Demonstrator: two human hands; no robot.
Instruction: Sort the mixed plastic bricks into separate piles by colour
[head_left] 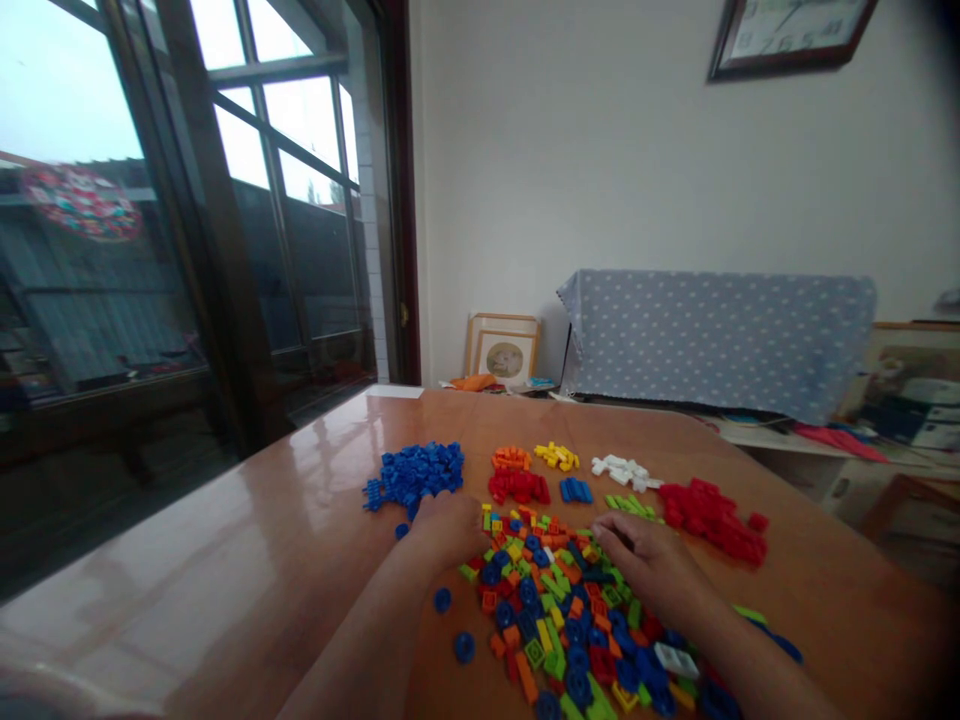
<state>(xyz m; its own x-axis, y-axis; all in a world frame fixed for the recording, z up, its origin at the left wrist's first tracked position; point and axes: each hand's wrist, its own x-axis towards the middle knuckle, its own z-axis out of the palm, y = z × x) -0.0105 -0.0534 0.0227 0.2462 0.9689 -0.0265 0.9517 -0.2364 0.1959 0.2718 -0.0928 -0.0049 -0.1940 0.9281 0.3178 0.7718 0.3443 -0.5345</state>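
My left hand [448,530] is at the near edge of a blue brick pile [421,472], beside the mixed heap; its fingertips are hidden. My right hand [645,552] rests over the right part of the mixed heap [555,600], thumb and fingers drawn together near a green piece; what they hold, if anything, is too small to name. The heap has red, orange, yellow, green and blue pieces. Beyond it lie small groups: orange [511,458], red [519,486], yellow [556,457], blue [576,490], white [624,471] and green [632,507]. A larger red pile [712,520] sits to the right.
Loose blue round pieces [464,646] lie left of the heap on the glossy brown table [225,560]. Blue and green pieces lie beyond my right forearm. Behind the table stand a cloth-covered object [712,340] and framed pictures [505,352]. Glass doors are at the left.
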